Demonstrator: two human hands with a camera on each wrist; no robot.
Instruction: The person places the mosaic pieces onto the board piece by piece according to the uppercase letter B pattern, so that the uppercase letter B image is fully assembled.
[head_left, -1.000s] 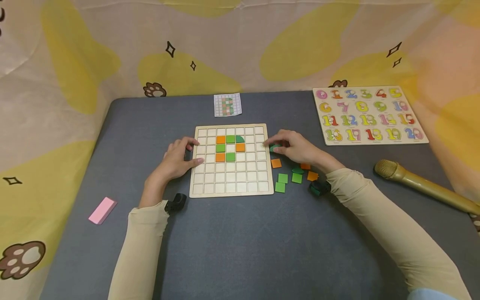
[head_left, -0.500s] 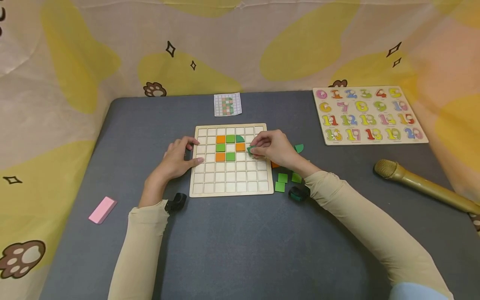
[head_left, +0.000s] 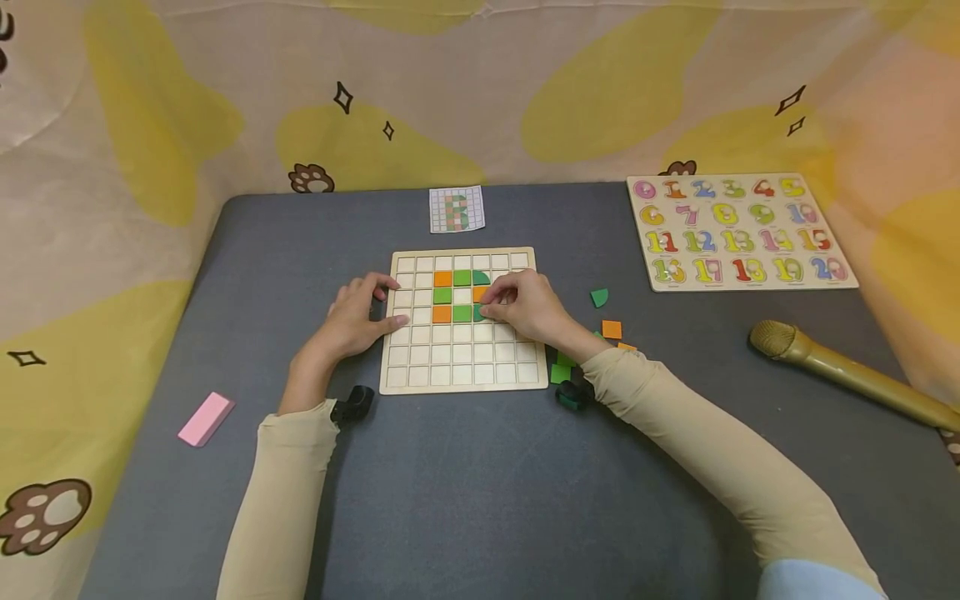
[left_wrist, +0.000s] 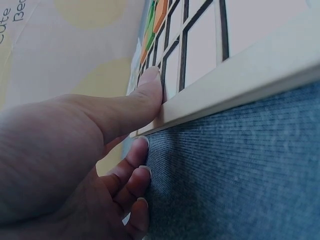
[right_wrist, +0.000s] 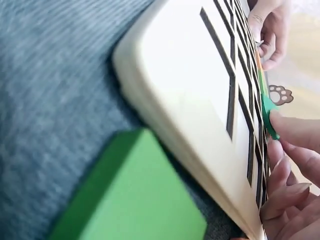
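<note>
Pinching dark-green tile [head_left: 477, 313], right hand [head_left: 528, 307] shifted left across board [head_left: 462, 372].

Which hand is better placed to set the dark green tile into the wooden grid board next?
Likely the right hand: it pinches the dark green tile at the wooden grid board. The left hand rests on the board's left edge, away from that tile.

The grid board [head_left: 424, 354] looks like smooth wood (matt, too), the tabletop [head_left: 450, 483] ribbed cloth, the microphone [head_left: 855, 373] metallic.
</note>
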